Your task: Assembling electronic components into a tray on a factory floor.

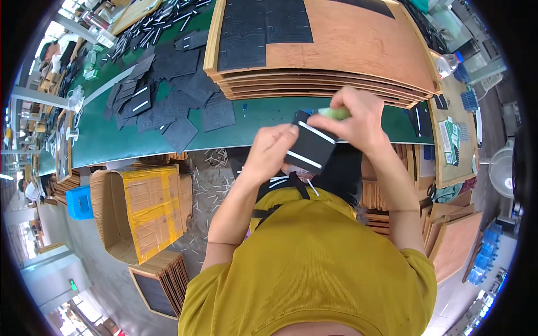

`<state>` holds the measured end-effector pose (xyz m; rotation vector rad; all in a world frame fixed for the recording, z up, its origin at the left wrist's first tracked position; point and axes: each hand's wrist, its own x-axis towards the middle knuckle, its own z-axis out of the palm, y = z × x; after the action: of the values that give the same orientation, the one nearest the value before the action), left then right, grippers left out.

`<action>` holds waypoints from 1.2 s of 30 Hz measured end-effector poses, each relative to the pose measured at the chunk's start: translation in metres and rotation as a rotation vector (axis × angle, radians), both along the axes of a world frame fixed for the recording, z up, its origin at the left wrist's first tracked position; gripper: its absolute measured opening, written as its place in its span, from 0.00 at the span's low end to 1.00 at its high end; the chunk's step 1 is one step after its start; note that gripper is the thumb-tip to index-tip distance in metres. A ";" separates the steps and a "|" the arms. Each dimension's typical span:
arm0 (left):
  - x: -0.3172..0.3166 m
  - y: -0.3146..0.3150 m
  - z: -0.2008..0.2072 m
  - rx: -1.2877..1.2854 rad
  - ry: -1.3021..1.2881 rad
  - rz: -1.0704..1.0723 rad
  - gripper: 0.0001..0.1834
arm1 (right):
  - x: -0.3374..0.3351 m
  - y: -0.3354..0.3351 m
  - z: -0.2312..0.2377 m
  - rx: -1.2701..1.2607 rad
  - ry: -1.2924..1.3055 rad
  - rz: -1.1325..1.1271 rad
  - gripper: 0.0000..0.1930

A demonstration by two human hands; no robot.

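Note:
In front of my chest, my left hand (270, 150) grips a flat black square piece (305, 149) by its left edge, thumb on top. Two white strips run across the piece, roughly parallel. My right hand (358, 119) is closed around a small light green object (334, 113) and reaches the far corner of the piece. Most of that object is hidden by the fingers, so its kind cannot be made out. To the left, on the green table (246, 120), lies a loose pile of similar black pieces (168, 92); one shows white strips.
A stack of wooden-framed trays (347, 45) stands on the table ahead, black pieces laid on the top one. A taped cardboard box (151, 204) sits on the floor at left, white scraps (216, 190) scattered beside it. Wooden boards (457, 235) lean at right.

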<state>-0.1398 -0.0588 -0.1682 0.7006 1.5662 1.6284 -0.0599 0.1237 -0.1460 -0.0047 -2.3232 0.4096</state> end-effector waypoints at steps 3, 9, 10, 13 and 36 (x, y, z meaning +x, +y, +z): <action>0.000 -0.002 -0.002 0.004 -0.052 0.063 0.17 | -0.002 0.001 0.000 -0.003 -0.008 0.110 0.23; -0.008 0.000 -0.004 -0.034 -0.041 0.097 0.16 | 0.005 -0.012 -0.003 -0.006 -0.013 0.213 0.24; -0.008 0.003 -0.008 -0.021 0.007 0.088 0.16 | 0.002 -0.017 -0.004 0.043 -0.028 0.246 0.24; -0.021 0.005 -0.012 0.127 0.111 0.286 0.15 | 0.016 -0.024 -0.007 0.147 -0.163 0.432 0.25; -0.037 -0.027 -0.023 0.504 -0.572 0.192 0.30 | 0.021 0.018 -0.041 -0.158 -0.591 0.168 0.44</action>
<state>-0.1764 -0.0855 -0.1917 0.2816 0.8368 2.1593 -0.0388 0.1413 -0.1866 -0.0088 -2.8740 0.7588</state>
